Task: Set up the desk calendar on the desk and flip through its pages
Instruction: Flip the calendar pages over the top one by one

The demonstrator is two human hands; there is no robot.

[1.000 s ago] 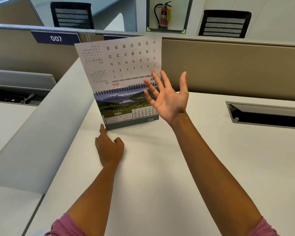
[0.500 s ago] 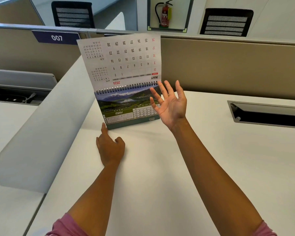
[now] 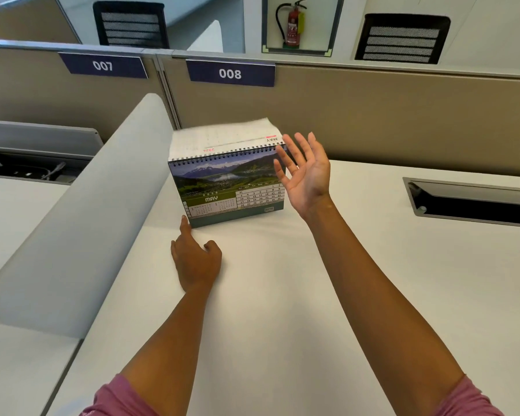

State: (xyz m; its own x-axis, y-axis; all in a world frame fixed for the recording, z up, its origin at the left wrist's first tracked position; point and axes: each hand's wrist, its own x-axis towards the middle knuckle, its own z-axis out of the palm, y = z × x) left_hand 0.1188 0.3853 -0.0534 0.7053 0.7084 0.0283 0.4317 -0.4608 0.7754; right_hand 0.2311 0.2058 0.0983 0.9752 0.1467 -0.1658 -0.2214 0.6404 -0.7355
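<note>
Two bare forearms are extended forward over the white desk, each emerging from a pink sleeve at the bottom edge of the view. On the left, a grey rounded divider panel is seen running along the desk's edge. The left hand is laid knuckles-up on the desk surface, loosely curled, with the index finger stretched forward so that its tip is placed against the lower left corner of the desk calendar; nothing is gripped by it. The calendar is stood upright on the desk, near the beige partition that carries the labels 007 and 008, and is bound along its top by a black spiral. A mountain and lake landscape is shown on its facing page, with "MAY" and "2026" printed on a green band beneath and a date grid at the lower right. Above the spiral, a turned page is caught blurred, tipped over toward the back. To the right of the calendar, the right hand is raised with the palm turned toward the camera and the fingers spread wide; nothing is held, and whether its fingertips touch the calendar's right edge cannot be told. Farther right, a recessed cable slot is set into the desk.
</note>
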